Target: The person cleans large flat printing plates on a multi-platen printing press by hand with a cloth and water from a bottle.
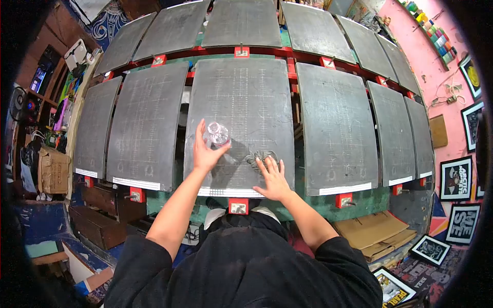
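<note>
My left hand (205,149) is wrapped around a small clear plastic bottle (217,134) that stands on the dark grey board (241,92) straight in front of me. My right hand (273,179) lies flat on the same board near its front edge, fingers spread. The fingertips touch a wet, scribbled smear (261,156) on the board's surface. The board has faint chalk grid lines and a white strip along its near edge.
Several similar dark boards (146,123) sit in two curved rows on a green and red frame (241,51). Flattened cardboard (375,231) lies on the floor at right. A pink wall with framed prints (456,177) stands far right, cluttered shelves far left.
</note>
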The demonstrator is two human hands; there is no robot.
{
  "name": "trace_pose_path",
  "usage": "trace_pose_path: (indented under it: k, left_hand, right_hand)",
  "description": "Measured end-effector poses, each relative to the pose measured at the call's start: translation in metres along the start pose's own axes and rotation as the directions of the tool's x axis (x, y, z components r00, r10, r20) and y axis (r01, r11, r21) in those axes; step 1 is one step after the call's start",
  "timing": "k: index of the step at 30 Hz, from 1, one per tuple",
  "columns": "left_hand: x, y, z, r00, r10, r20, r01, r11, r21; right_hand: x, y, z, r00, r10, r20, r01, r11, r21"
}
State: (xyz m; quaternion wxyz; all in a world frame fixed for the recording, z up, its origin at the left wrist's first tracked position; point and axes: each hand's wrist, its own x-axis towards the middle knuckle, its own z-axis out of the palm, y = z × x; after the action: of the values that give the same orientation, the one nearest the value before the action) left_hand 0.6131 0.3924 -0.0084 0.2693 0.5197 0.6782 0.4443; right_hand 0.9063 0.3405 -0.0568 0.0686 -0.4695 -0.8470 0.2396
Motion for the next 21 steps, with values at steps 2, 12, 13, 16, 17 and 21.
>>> trace_pose_path:
  k: [2, 12, 13, 16, 17, 21]
  left_hand:
    - [0.010, -0.007, 0.025, 0.994, 0.045, -0.100, -0.067, 0.969, -0.239]
    - [-0.013, 0.043, 0.017, 0.987, 0.160, 0.006, -0.160, 0.980, 0.119]
    - [-0.021, 0.046, 0.014, 0.993, 0.096, 0.071, -0.106, 0.983, 0.150]
    - [-0.045, 0.043, 0.009, 0.988, -0.011, 0.156, -0.026, 0.973, 0.231]
    - [-0.053, 0.046, 0.006, 0.973, -0.078, 0.217, 0.016, 0.962, 0.273]
    - [-0.070, 0.056, 0.010, 0.941, -0.205, 0.270, 0.048, 0.869, 0.492]
  right_hand:
    - [0.000, 0.004, -0.001, 0.999, -0.011, 0.031, 0.010, 1.000, 0.029]
    - [0.000, 0.012, -0.002, 0.998, -0.056, -0.024, 0.057, 0.995, 0.079]
    - [0.002, 0.011, -0.002, 0.997, -0.047, -0.066, 0.051, 0.997, 0.057]
    - [0.021, 0.003, -0.020, 0.991, -0.033, -0.127, 0.045, 0.995, 0.092]
    - [0.029, 0.005, -0.018, 0.991, -0.033, -0.126, 0.046, 0.994, 0.096]
    - [0.061, 0.022, 0.015, 0.946, -0.039, -0.321, 0.081, 0.989, 0.120]
